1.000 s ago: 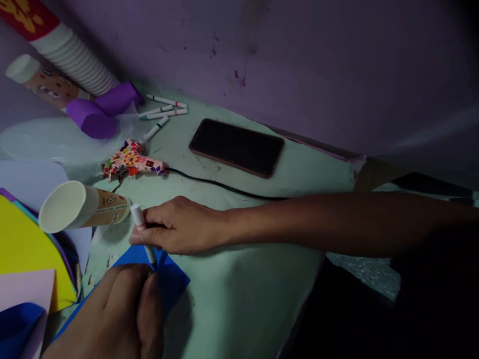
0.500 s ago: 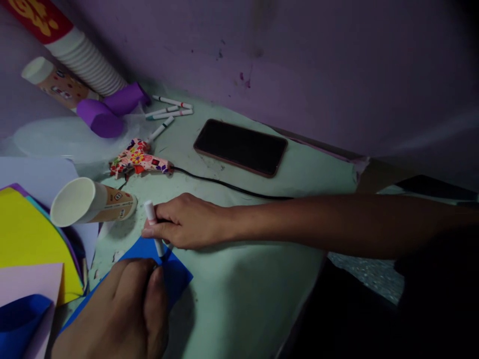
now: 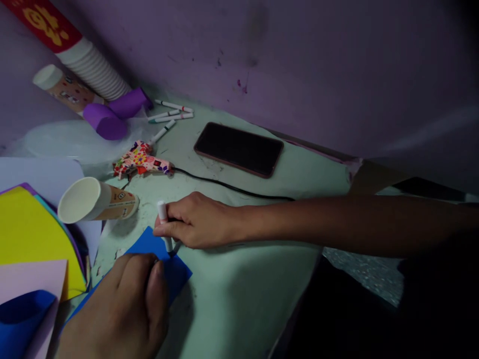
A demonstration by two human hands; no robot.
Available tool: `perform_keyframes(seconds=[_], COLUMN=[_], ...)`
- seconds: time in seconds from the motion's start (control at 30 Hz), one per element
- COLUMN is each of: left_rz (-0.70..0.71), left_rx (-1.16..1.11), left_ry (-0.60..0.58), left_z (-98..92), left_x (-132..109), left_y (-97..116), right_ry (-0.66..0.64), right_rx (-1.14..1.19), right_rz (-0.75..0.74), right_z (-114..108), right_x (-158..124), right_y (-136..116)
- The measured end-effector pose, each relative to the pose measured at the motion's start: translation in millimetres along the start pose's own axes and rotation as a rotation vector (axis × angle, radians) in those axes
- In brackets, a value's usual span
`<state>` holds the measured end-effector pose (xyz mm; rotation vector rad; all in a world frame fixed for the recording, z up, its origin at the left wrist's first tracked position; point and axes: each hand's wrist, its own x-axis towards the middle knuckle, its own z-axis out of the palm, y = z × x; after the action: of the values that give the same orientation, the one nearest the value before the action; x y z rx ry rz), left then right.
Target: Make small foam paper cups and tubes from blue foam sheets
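My right hand [image 3: 200, 222] reaches in from the right and is closed around a white marker [image 3: 162, 212]. That marker stands nearly upright, its dark lower end at the blue sheet [image 3: 177, 274]. At the bottom, my left hand [image 3: 116, 304] is curled over the same sheet, thumb against the fingers; what it grips is hidden. Its knuckles cover the middle of the sheet, close beside the marker's lower end.
A paper cup [image 3: 112, 202] lies on its side left of my right hand. Behind are a flowered glue gun [image 3: 140, 162] with a black cord, a phone [image 3: 239, 148], several markers, purple rolls [image 3: 107, 122] and stacked cups [image 3: 95, 65]. Coloured sheets [image 3: 30, 224] lie left.
My right hand and the marker have moved slightly right along the blue sheet. My left hand remains curled over the sheet, and the view has shifted a little.
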<state>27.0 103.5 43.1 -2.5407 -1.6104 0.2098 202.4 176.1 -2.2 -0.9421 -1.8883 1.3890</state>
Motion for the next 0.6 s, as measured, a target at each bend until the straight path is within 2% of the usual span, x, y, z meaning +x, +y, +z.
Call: perform_keyframes(seconds=[0.17,0.3,0.47,0.6], left_rz=[0.146,0.177,0.147,0.068], left_rx=[0.101,0.155,0.132,0.095], left_ry=[0.068,0.111,0.061,-0.054], left_z=[-2.6,-7.3,-7.8,-7.4], left_x=[4.9,7.1,7.3,8.0], left_y=[-6.1,-3.2,-2.2,-3.0], right_ry=[0.011,-0.003,-0.002,-0.002], right_rx=[-0.038,-0.049,-0.071,-0.098], right_rz=[-0.026,-0.073,-0.065,-0.076], right_z=[-0.3,1.3,3.8,4.7], right_x=[-7.9,-14.0,-18.5,-23.0], right_y=[-1.5,-1.6,-3.2,-5.2])
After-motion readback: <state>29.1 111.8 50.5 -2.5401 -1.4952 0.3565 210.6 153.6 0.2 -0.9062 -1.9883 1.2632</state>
